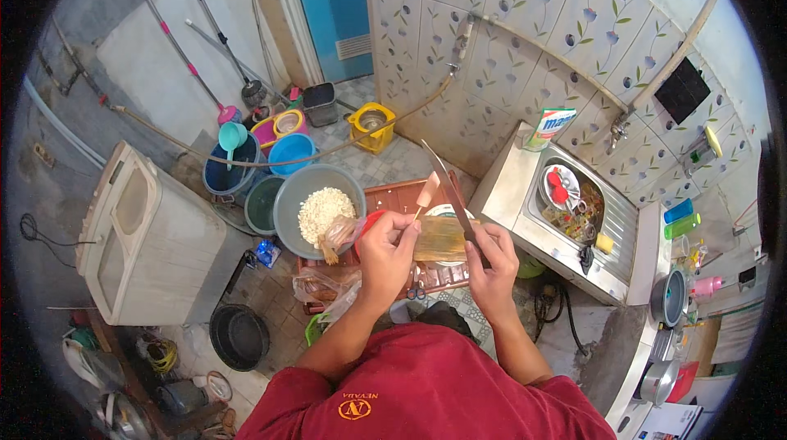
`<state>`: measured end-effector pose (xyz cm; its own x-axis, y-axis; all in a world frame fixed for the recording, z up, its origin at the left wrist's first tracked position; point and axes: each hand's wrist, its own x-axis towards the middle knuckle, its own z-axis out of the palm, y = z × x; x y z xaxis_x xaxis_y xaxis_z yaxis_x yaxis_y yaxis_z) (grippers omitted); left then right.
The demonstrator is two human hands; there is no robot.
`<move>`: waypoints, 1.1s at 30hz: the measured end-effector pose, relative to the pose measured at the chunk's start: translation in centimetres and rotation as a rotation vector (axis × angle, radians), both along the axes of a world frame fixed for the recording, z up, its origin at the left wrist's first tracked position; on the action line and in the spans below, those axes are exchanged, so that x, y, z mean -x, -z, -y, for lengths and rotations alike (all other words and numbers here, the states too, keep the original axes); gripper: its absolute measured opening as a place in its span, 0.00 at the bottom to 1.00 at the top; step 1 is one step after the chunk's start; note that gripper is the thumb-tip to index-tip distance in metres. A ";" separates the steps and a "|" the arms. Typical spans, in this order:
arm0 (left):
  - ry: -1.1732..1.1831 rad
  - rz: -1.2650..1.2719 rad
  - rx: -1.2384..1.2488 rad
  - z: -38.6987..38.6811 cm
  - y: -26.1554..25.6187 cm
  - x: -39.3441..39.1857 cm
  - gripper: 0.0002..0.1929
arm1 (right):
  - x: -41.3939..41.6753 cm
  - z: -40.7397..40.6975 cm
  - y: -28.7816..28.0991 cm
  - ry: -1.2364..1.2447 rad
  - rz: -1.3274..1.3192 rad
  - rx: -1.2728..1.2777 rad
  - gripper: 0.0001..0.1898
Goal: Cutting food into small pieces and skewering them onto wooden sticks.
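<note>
My left hand (387, 249) pinches a thin stick bearing a pale pinkish piece of food (428, 189), held upright. In my right hand (489, 259) is a knife (447, 188), its long blade pointing up and away, close to the food. A small worn wooden board (439, 238) lies between my hands, over a white bowl or plate (452, 211) that it partly covers. Below them is a reddish-brown tray-like surface (390, 197). A red rim (369, 228) shows beside my left hand, mostly hidden by it.
Left of my hands stands a grey basin (289, 219) of pale chopped food (326, 212), with a tied plastic bag of sticks (338, 237) at its edge. Scissors (416, 294) lie near me. A steel sink (572, 212) holds dishes at right; a hose (344, 148) hangs across the far side.
</note>
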<state>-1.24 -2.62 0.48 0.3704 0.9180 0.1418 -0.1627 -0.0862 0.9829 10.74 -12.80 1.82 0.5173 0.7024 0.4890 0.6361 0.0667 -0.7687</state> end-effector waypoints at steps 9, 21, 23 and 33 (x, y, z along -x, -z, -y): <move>-0.040 -0.011 -0.031 0.1 -0.2 0.0 0.02 | 0.3 -0.3 -0.2 -0.001 0.018 -0.007 0.14; -0.045 -0.010 -0.052 0.5 -0.8 0.4 0.03 | 0.5 -0.3 0.3 -0.013 0.036 -0.021 0.16; -0.033 0.001 -0.002 0.6 -0.8 0.5 0.03 | 0.5 -0.3 0.4 -0.008 0.044 -0.024 0.16; 0.014 0.070 0.029 0.9 -0.9 0.5 0.05 | 0.6 -0.2 0.4 -0.007 0.078 -0.047 0.16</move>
